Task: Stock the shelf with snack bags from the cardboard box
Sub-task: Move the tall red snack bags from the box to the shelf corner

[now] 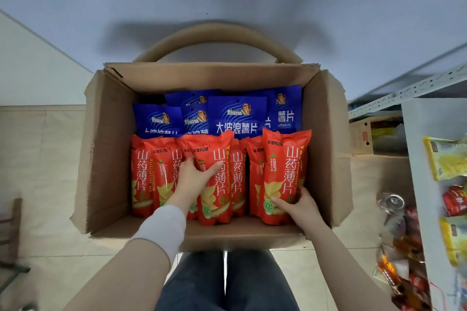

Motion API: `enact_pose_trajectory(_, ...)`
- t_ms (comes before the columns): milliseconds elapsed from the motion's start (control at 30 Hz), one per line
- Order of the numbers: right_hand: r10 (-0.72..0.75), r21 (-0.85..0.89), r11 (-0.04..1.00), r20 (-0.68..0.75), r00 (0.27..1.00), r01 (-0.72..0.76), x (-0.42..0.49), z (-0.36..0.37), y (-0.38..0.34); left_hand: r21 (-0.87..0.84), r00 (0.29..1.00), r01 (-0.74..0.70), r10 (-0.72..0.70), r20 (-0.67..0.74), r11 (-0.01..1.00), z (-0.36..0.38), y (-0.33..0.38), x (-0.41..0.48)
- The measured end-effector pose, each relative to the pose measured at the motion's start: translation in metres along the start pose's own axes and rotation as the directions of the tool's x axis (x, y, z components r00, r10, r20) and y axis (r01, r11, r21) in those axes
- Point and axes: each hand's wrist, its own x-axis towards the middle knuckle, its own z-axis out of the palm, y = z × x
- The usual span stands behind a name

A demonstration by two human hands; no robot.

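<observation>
Since each of the hands is closed round a red bag inside the box, the step in hand looks to be the pick-up, with neither bag yet lifted clear. The middle yam-crisp bag (220, 149) stands upright in the near row of the cardboard box (108, 154), at about 6 o'clock of its inside. The left hand (194, 174) grasps it by the left edge, thumb laid across the printed front and fingers tucked behind. The rightmost yam-crisp bag (285, 159) stands at about 4 o'clock in the box. The right hand (295, 206) holds its lower right corner, thumb on the front and fingers wrapped round the edge. More red bags pack the same row, touching one another. Behind them, at 12 o'clock in the box, a row of blue potato-chip bags (236, 116) also stands upright.

The box sits with its flaps open on the tiled floor (45, 159), straight ahead of the person's knees (227, 283). The shelf (429, 118) rises at 3 o'clock of the box, with yellow snack bags (444, 156) and red ones already on it.

The next move probably calls for drawing both bags straight up out of the tight row, so the neighbours are not dragged along. They would then swing toward 3 o'clock, held lightly, since crisps crush easily.
</observation>
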Motion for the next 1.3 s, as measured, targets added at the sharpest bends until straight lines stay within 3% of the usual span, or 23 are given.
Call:
enact_pose_trajectory(233,-0.066,0.22,0.972,-0.072,0.995,0.08,-0.04,-0.004,-0.01,-0.092,0.973,-0.193,0.203,0.111,0.977,-0.019,0.034,-0.036)
enact_pose_trajectory(367,-0.158,0.352,0.916,-0.121,0.98,0.191,-0.087,-0.016,-0.012,-0.151,0.893,-0.417,0.435,0.113,0.896,-0.023,0.079,-0.073)
enact_pose_trajectory(500,-0.186,0.411,0.874,-0.211,0.96,0.259,-0.131,-0.046,0.002,-0.257,0.748,-0.588,0.636,0.187,0.767,-0.005,0.138,-0.116)
enact_pose_trajectory(667,-0.196,0.533,0.77,-0.326,0.925,0.351,-0.182,-0.108,0.035,-0.344,0.543,-0.687,0.767,0.342,0.64,0.057,0.204,-0.175)
enact_pose_trajectory(767,-0.238,0.55,0.697,-0.427,0.872,0.459,-0.209,-0.156,0.062,-0.403,0.441,-0.706,0.807,0.392,0.582,0.112,0.244,-0.221)
enact_pose_trajectory(900,-0.256,0.542,0.627,-0.534,0.806,0.559,-0.235,-0.243,0.11,-0.492,0.229,-0.721,0.838,0.496,0.488,0.204,0.29,-0.293)
enact_pose_trajectory(1067,-0.27,0.463,0.572,-0.674,0.688,0.677,-0.267,-0.356,0.161,-0.541,0.048,-0.737,0.83,0.556,0.405,0.313,0.339,-0.377)
enact_pose_trajectory(1167,-0.25,0.42,0.539,-0.748,0.615,0.73,-0.276,-0.422,0.179,-0.546,-0.033,-0.767,0.829,0.558,0.337,0.371,0.368,-0.413)
enact_pose_trajectory(1300,-0.202,0.351,0.522,-0.835,0.512,0.778,-0.267,-0.494,0.191,-0.533,-0.082,-0.796,0.823,0.562,0.285,0.436,0.406,-0.44)
